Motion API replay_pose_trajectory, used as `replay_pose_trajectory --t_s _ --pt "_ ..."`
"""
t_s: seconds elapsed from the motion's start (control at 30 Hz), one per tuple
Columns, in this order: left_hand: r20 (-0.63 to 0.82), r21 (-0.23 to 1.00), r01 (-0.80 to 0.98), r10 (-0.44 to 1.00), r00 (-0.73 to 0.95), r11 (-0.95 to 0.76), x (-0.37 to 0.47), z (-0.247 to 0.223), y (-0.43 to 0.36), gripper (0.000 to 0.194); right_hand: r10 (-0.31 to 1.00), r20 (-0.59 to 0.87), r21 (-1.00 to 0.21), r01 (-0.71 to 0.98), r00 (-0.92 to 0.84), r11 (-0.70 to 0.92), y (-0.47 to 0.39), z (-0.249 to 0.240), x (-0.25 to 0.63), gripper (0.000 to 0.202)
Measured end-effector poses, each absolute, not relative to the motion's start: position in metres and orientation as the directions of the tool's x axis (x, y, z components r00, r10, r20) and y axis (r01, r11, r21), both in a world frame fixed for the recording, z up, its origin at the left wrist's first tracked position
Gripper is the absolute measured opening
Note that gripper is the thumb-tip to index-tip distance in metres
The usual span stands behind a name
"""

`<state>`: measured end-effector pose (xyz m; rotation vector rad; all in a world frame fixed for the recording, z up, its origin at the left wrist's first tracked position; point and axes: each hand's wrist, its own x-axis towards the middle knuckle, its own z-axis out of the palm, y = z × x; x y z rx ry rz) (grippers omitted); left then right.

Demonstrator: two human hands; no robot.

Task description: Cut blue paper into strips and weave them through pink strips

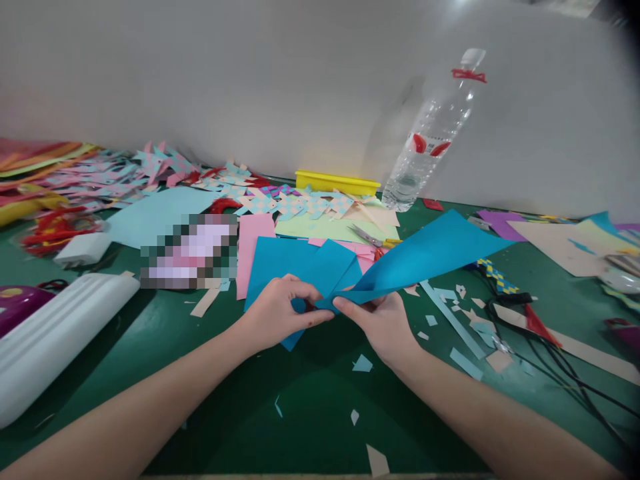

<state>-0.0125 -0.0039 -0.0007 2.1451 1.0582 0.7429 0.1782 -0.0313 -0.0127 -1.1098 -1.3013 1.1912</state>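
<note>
Between my two hands, above the table, is a sheet of blue paper (pixel 430 257) with a bent, folded edge. My right hand (pixel 387 327) pinches that edge, thumb on top and the other fingers hidden beneath. My left hand (pixel 280 310) closes thumb and forefinger on the same paper near its left end. The sheet's free part rises and spreads to the right. More blue paper (pixel 275 260) lies behind my left hand, partly overlapped. Past the hands, scissors (pixel 367 237) with a yellow-orange handle rest on pink and light green paper (pixel 310 228).
A water bottle (pixel 430 143) stands at the back, near a yellow tray (pixel 337 183). Woven paper strips (pixel 115 173) pile up back left. A long white device (pixel 65 340) lies left, below a blurred-out phone-like object (pixel 193 253). Black cables (pixel 560 360) and paper scraps (pixel 483 327) lie right.
</note>
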Motion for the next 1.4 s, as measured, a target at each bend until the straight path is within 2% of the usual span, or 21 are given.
replay_pose_trajectory --t_s 0.1,0.2,0.43,0.57,0.77,0.93,1.13,1.4 --pt "0.167 0.769 0.457 0.83 0.533 -0.448 -0.011 0.003 -0.004 0.026 0.997 0.065 -0.997 0.032 -0.052 0.067 -0.031 -0.013 0.179 0.018" --pt "0.084 0.846 0.411 0.846 0.527 -0.34 -0.01 0.005 -0.004 0.025 0.998 0.054 -0.998 0.031 -0.041 0.055 -0.031 -0.011 0.179 0.018" --pt "-0.013 0.949 0.271 0.84 0.543 -0.161 -0.009 0.0 -0.003 0.03 0.995 0.101 -0.993 0.055 -0.014 0.101 -0.031 -0.009 0.177 0.015" --pt "-0.047 0.957 0.267 0.843 0.536 -0.116 -0.009 0.0 -0.003 0.034 0.988 0.148 -0.987 0.055 -0.033 0.149 -0.03 -0.009 0.178 0.013" --pt "-0.046 0.956 0.259 0.806 0.59 -0.135 -0.008 0.002 -0.007 0.021 0.978 0.181 -0.983 -0.01 -0.101 0.181 -0.033 -0.006 0.175 0.011" --pt "-0.1 0.953 0.287 0.804 0.586 -0.091 -0.008 0.002 -0.006 0.032 0.968 0.16 -0.985 0.032 -0.192 0.169 -0.035 -0.005 0.176 0.01" --pt "-0.146 0.95 0.308 0.805 0.576 -0.048 -0.012 -0.002 -0.001 0.04 0.996 0.084 -0.996 0.019 -0.021 0.084 -0.024 -0.01 0.185 0.021" --pt "-0.148 0.939 0.336 0.794 0.59 -0.074 -0.022 -0.004 0.007 0.042 0.999 0.047 -0.988 -0.15 0.014 0.049 -0.008 -0.015 0.196 0.027"
